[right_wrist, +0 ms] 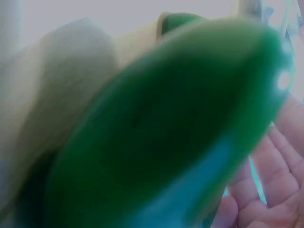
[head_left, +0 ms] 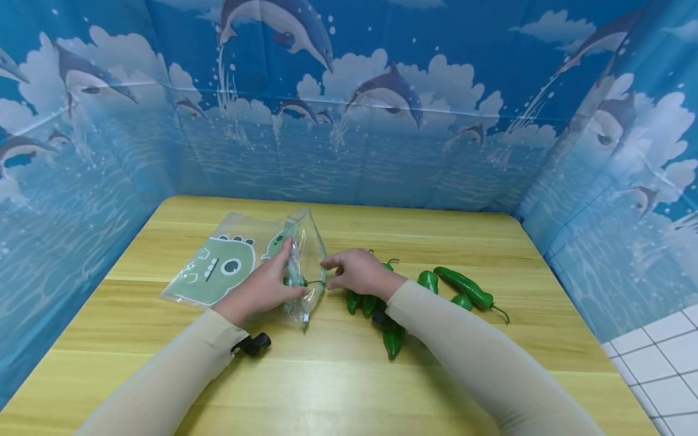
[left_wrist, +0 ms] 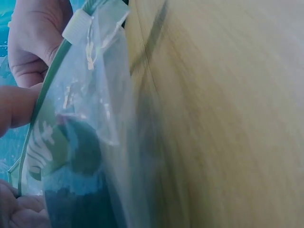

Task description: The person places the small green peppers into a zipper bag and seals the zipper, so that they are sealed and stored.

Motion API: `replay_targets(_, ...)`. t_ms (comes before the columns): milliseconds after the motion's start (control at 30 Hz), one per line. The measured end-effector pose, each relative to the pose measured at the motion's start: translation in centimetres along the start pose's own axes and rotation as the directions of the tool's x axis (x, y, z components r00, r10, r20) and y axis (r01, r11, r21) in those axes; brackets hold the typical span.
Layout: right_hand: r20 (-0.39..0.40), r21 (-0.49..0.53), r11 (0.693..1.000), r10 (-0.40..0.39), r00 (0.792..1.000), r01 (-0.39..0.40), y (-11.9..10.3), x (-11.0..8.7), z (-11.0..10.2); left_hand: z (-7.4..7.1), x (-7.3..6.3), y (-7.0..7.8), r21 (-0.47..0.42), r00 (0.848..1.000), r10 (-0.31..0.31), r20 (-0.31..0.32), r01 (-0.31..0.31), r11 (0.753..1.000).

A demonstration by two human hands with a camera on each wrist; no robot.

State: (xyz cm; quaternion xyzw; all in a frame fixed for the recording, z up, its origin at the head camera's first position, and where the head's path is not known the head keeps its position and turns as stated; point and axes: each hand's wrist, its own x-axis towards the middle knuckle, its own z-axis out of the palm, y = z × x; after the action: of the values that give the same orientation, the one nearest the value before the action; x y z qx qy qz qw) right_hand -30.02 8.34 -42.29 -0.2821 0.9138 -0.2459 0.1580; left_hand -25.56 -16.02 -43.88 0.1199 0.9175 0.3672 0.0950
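Observation:
A clear zip bag [head_left: 313, 242] with a green cartoon print lies on the table, its mouth raised and facing right. My left hand [head_left: 263, 281] holds it near the mouth, thumb and forefinger apart on the plastic. Inside sits a green pepper [left_wrist: 83, 147], its stem pointing toward the opening. My right hand [head_left: 360, 270] is at the mouth, fingertips by the rim and a gap between thumb and forefinger. Under and beside the right forearm lie several green peppers [head_left: 394, 340]; one pepper [right_wrist: 161, 123] fills much of the right wrist view, blurred.
More peppers [head_left: 466, 286] lie to the right of the forearm on the wooden table [head_left: 338, 387]. The bag's slider [left_wrist: 77, 27] is at the near end of its rim. A blue dolphin-print curtain [head_left: 349, 151] surrounds the table's back and sides.

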Motion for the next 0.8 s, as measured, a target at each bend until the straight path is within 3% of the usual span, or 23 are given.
replay_targets(400,-0.119,-0.142,0.989,0.015,0.993,-0.032,-0.9,0.9,0.9,0.1,-0.1,0.5,0.022,1.000,0.008,-0.001,-0.008,1.000)
replay_targets(800,-0.137,-0.136,0.991,-0.006,0.991,-0.012,-0.9,1.2,1.1,0.1,0.2,-0.2,0.036,0.999,-0.037,0.003,0.037,0.999)
